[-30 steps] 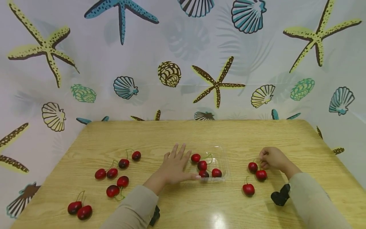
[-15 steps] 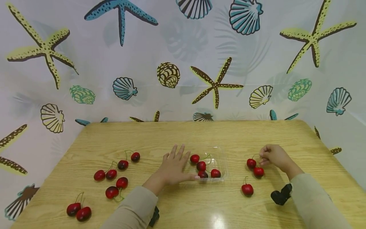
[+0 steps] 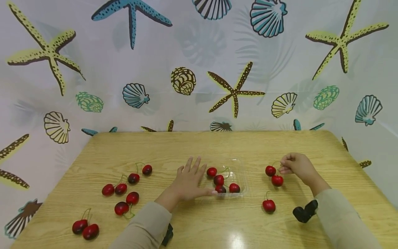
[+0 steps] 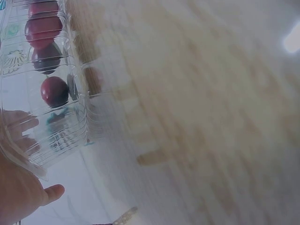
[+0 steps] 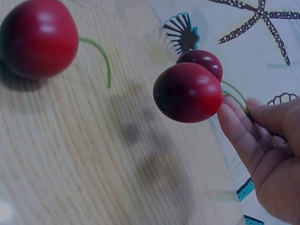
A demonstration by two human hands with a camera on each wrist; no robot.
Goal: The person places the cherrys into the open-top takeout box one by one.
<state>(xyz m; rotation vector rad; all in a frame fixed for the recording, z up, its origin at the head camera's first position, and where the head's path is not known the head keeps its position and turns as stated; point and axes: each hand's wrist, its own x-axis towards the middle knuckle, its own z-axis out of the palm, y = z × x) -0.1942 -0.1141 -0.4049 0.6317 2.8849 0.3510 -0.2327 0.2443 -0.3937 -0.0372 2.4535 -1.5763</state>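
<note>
My right hand (image 3: 299, 168) pinches the green stems of a pair of cherries (image 3: 277, 181) between thumb and fingertips. In the right wrist view both cherries (image 5: 187, 93) hang just off the table, side by side. A single cherry (image 3: 268, 206) with an upright stem lies nearer to me. At the middle, a clear plastic box (image 3: 243, 180) holds several cherries. My left hand (image 3: 189, 183) rests against its left side, fingers spread and straight, thumb along the front edge. Through the box wall (image 4: 42, 154), the left wrist view shows some of these fingers.
On the left of the wooden table (image 3: 199, 221) lie several more stemmed cherries (image 3: 121, 208), mostly in pairs. A patterned cloth (image 3: 199, 52) with starfish and shells hangs behind and beside the table. Black devices (image 3: 305, 211) sit at both wrists.
The right hand has raised the cherry pair off the table, moving slightly up and left in the head view. The left hand and box have stayed in place.
</note>
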